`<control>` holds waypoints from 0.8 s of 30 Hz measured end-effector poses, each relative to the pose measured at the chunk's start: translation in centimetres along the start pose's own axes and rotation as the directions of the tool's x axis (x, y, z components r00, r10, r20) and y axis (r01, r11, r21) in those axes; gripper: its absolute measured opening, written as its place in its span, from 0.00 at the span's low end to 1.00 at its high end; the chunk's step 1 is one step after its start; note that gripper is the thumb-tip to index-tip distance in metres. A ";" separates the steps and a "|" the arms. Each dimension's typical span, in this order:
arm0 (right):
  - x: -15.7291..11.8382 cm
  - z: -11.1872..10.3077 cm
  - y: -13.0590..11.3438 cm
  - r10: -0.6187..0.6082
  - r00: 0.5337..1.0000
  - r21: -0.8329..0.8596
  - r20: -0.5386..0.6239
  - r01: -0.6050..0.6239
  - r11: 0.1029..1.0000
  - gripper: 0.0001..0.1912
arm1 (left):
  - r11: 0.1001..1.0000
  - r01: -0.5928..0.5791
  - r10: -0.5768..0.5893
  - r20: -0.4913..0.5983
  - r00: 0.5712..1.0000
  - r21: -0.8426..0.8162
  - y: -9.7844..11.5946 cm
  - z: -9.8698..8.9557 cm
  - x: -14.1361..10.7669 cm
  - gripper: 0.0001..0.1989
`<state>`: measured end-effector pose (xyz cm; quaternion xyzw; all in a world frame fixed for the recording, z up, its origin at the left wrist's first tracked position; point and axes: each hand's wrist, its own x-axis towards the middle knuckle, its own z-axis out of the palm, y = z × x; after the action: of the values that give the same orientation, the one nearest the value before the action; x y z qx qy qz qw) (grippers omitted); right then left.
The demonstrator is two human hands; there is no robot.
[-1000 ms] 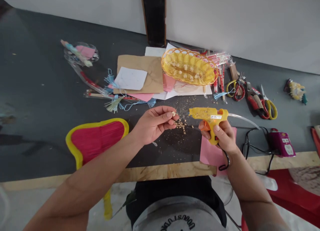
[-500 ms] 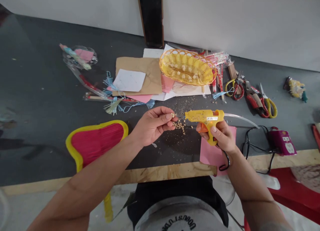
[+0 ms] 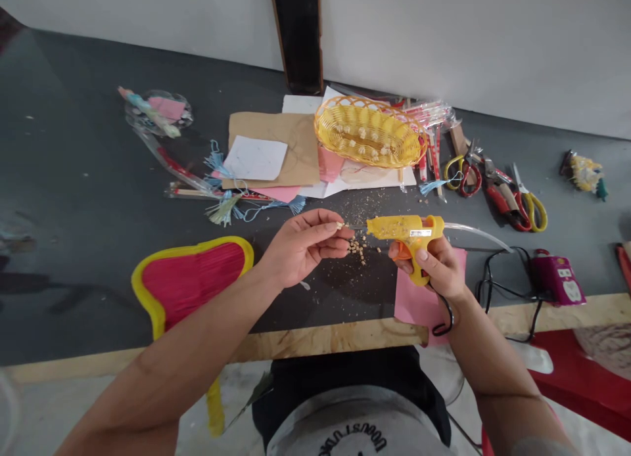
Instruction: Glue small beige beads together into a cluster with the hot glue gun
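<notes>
At the near side, the desk's pale front edge (image 3: 340,341) runs below both hands, which are apart. The right hand (image 3: 441,269), above a pink sheet (image 3: 411,298), is closed around the grip of a yellow glue gun (image 3: 401,228). The left hand (image 3: 305,246) pinches a small pale piece (image 3: 340,225) between thumb and fingers. Key relation: the gun's barrel lies crosswise, its long axis running left to right, with the nozzle directed left at the pinched piece. Nozzle tip and piece are just beside each other; contact cannot be told. Loose pellets (image 3: 355,249) lie on the desk beneath this gap. Beyond, a yellow basket (image 3: 394,131) holds pale clusters (image 3: 362,133), well apart from both hands.
</notes>
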<state>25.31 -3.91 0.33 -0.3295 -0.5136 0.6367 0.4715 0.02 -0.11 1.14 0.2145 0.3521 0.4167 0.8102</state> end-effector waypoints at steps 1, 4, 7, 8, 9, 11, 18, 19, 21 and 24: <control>0.0 0.0 0.0 -0.002 1.000 0.004 0.005 0.002 1.000 0.15 | 1.000 0.005 -0.005 0.008 1.000 0.002 0.0 0.0 0.0 0.05; 0.0 0.0 0.0 -0.013 1.000 0.013 0.017 0.013 1.000 0.15 | 1.000 0.000 0.000 0.038 0.999 0.003 -0.1 -0.2 0.1 0.09; -0.1 -0.1 0.1 -0.023 1.000 0.011 0.012 0.023 1.000 0.14 | 1.000 -0.029 0.030 0.049 0.998 -0.009 -0.3 -0.4 0.2 0.13; -0.1 -0.1 0.1 -0.026 1.000 0.012 0.012 0.025 1.000 0.14 | 0.999 -0.043 0.044 0.046 0.998 -0.017 -0.4 -0.5 0.3 0.14; -0.1 -0.2 0.1 -0.026 1.000 0.011 0.014 0.026 1.000 0.14 | 0.998 -0.057 0.058 0.041 0.997 -0.026 -0.5 -0.5 0.3 0.14; -0.1 -0.2 0.2 -0.026 0.999 0.009 0.019 0.026 1.000 0.13 | 0.996 -0.078 0.079 0.027 0.996 -0.044 -0.6 -0.4 0.3 0.13; -0.2 -0.2 0.1 -0.004 1.000 0.001 0.006 0.004 1.000 0.18 | 0.997 -0.053 0.054 0.009 0.999 -0.059 -0.3 -0.2 0.3 0.09; -0.2 -0.1 0.1 0.000 1.000 -0.004 0.003 0.000 1.000 0.18 | 0.997 -0.053 0.053 0.000 0.999 -0.059 -0.2 -0.2 0.2 0.09; -0.2 0.0 0.1 0.006 1.000 -0.022 0.007 -0.006 1.000 0.16 | 0.997 -0.049 0.049 -0.013 0.999 -0.053 -0.2 -0.2 0.2 0.08; -0.1 0.1 0.1 0.006 1.000 -0.047 0.013 -0.005 0.999 0.14 | 0.999 -0.038 0.037 -0.006 0.999 -0.040 -0.2 -0.3 0.1 0.06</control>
<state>25.25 -4.08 0.23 -0.3377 -0.5307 0.6279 0.4583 -0.01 -0.09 0.79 0.2038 0.3419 0.4394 0.8053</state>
